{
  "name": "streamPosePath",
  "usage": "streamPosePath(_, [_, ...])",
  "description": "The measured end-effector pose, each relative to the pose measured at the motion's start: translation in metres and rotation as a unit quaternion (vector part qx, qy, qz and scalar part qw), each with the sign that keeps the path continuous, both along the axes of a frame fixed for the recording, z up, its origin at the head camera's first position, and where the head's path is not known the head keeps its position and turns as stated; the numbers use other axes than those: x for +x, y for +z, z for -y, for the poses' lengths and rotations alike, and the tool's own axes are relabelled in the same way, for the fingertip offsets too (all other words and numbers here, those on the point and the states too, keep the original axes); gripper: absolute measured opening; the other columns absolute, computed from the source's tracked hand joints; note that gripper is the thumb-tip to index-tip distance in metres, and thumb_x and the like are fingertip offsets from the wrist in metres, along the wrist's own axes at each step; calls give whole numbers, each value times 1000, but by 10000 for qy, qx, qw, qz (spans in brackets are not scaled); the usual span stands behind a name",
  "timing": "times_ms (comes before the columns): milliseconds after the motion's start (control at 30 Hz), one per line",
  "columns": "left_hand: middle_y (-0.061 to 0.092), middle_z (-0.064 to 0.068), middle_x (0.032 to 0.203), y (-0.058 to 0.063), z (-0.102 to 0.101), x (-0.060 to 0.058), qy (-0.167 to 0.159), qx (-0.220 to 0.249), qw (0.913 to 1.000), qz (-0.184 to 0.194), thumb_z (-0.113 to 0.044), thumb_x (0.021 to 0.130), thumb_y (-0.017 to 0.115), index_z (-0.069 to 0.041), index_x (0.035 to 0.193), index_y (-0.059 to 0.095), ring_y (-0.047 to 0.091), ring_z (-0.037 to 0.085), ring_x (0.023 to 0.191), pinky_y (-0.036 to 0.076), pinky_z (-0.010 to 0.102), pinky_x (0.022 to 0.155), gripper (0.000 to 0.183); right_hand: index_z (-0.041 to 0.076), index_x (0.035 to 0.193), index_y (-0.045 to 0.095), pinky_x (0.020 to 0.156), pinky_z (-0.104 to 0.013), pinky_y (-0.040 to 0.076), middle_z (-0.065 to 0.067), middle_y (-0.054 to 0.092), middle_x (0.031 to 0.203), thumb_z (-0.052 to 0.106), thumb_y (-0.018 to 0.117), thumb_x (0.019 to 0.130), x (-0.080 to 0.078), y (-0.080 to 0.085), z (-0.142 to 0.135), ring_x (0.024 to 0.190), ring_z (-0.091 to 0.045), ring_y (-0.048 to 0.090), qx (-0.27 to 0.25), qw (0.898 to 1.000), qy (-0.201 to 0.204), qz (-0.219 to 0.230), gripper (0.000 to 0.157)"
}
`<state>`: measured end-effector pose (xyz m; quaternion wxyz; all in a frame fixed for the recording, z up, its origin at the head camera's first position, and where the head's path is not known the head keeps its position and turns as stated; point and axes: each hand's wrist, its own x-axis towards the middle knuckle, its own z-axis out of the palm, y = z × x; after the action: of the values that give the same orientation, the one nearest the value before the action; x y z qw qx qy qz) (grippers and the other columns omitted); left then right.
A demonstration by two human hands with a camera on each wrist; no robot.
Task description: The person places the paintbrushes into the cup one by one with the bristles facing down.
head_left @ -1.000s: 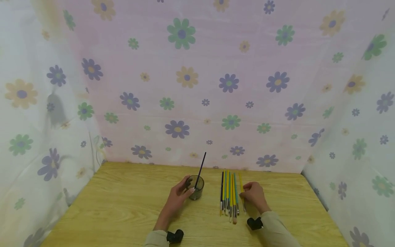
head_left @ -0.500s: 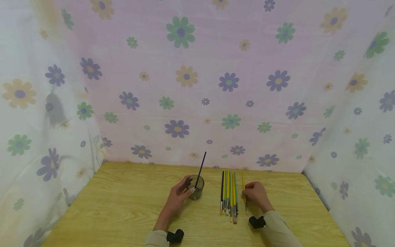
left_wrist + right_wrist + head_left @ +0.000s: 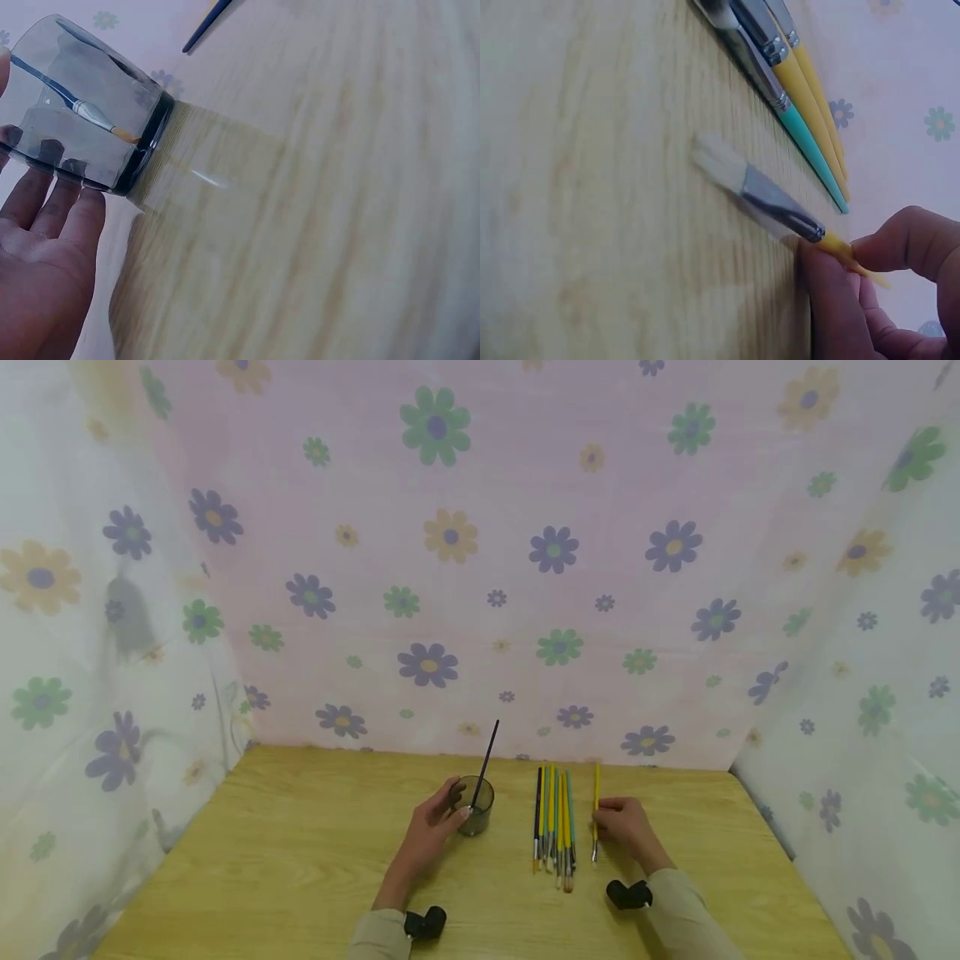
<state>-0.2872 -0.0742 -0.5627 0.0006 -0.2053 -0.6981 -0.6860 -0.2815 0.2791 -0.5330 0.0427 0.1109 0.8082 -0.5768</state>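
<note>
My left hand [image 3: 429, 837] grips a smoky clear glass [image 3: 482, 818] that stands upright on the table, thumb on the near side and fingers round the far side. Inside the glass leans a dark-handled paintbrush [image 3: 487, 758], its orange-tipped bristles down near the base in the left wrist view. Between thumb and fingers, my right hand [image 3: 628, 827] pinches a yellow paintbrush [image 3: 597, 785] by its handle. Pale flat bristles [image 3: 720, 163] and a metal ferrule point away from that hand, close over the wood. Left of it lies a row of several paintbrushes [image 3: 553, 810] with yellow, green and dark handles.
The wood-grain table [image 3: 300, 860] runs back to a flower-printed cloth [image 3: 480, 568], which also hangs at both sides. Black wrist cameras sit by both sleeves. In the left wrist view a dark brush handle [image 3: 206, 26] shows at the top.
My right hand has drawn the yellow paintbrush right, away from the row, and turned it nearly straight. My left hand stays on the glass. The head view has tilted slightly down.
</note>
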Motion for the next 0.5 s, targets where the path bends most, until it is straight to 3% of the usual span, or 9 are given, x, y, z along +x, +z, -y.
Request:
streamPosePath(267, [45,25,154,1,1,-1,95,97,9996,256,-10,101,64,0,157,34,41,41,144,29,51,120,65,-21,143,41,72,-29,62,-33,59,124,-2,58,96,2,-10,-9,82,-16,71,-886,9958,-228,-17,53])
streamPosePath(500, [46,22,154,1,-1,1,148,74,9994,318,-11,101,64,-1,158,34,41,41,144,29,53,121,65,-21,144,37,72,-26,61,-29,63,118,-3,58,97,8,-11,-11,82,-11,69,-1104,9936,-234,-62,55])
